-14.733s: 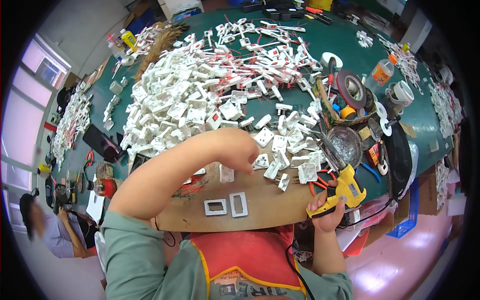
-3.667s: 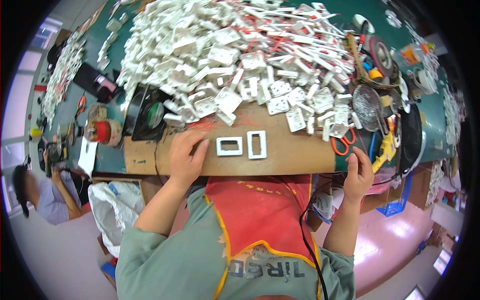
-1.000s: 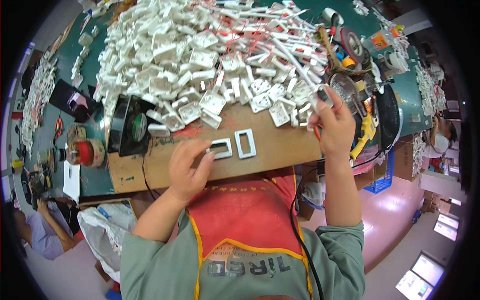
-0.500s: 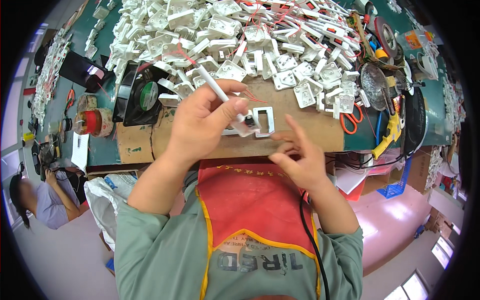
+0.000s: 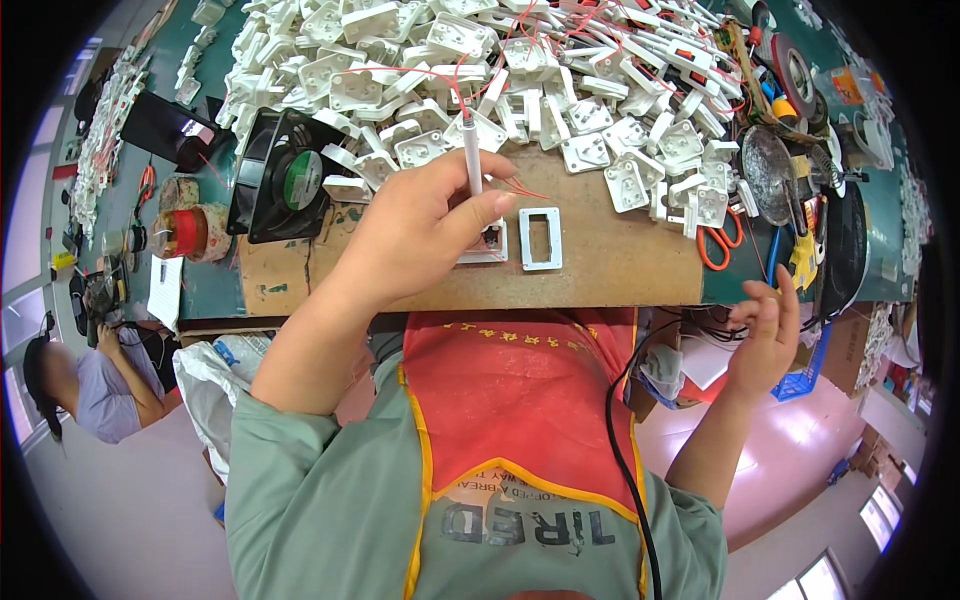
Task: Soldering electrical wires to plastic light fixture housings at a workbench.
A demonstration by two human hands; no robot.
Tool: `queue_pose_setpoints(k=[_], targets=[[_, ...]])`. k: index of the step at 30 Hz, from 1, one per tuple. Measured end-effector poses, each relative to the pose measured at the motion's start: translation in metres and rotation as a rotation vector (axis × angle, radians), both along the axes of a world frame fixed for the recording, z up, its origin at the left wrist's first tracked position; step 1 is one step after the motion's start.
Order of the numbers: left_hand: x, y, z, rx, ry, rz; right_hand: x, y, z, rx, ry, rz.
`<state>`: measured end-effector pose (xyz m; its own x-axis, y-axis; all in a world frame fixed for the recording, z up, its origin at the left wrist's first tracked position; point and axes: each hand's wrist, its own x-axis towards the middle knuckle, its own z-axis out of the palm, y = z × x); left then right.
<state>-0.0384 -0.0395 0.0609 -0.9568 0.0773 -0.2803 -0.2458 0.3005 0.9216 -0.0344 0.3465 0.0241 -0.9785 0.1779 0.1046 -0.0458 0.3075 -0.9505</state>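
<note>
My left hand (image 5: pixel 420 220) pinches a white plastic tube (image 5: pixel 472 150) that stands nearly upright over the brown work board (image 5: pixel 620 270). Thin red wires come out of the tube's top. At its lower end sits a white box-shaped housing (image 5: pixel 488 250) with something dark inside, partly hidden by my thumb. Just to the right of it a white rectangular frame (image 5: pixel 541 262) lies flat on the board. My right hand (image 5: pixel 765 340) is empty, fingers loosely apart, off the table's front edge at the right. The yellow glue gun (image 5: pixel 803 262) lies just beyond it.
A large heap of white plastic housings (image 5: pixel 460 40) with red wires covers the far side. A black fan (image 5: pixel 285 180) and a red-banded jar (image 5: pixel 185 233) stand left. Orange-handled scissors (image 5: pixel 715 250) and a dark round pan (image 5: pixel 768 175) lie right. A co-worker (image 5: pixel 100 385) sits far left.
My right hand has moved away from the housing, out to the right toward the glue gun. My left hand has turned the tube from tilted to nearly upright and brought the housing down to the board.
</note>
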Motion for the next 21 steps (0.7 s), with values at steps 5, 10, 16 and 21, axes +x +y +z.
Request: queue_pose_setpoints(k=[5,10,16,21], targets=[[-0.006,0.003,0.008,-0.133,-0.006,-0.070,-0.003,0.036,0.001,0.017,0.044,-0.136],[-0.003,0.000,-0.011,-0.137,-0.012,-0.025,0.000,0.058,0.006,0.062,0.064,-0.279],[0.004,0.003,-0.031,0.056,-0.015,0.186,0.005,-0.004,-0.007,0.163,-0.040,-0.038],[0.015,-0.003,-0.036,0.146,0.014,0.217,-0.010,-0.087,0.001,0.484,0.269,0.359]])
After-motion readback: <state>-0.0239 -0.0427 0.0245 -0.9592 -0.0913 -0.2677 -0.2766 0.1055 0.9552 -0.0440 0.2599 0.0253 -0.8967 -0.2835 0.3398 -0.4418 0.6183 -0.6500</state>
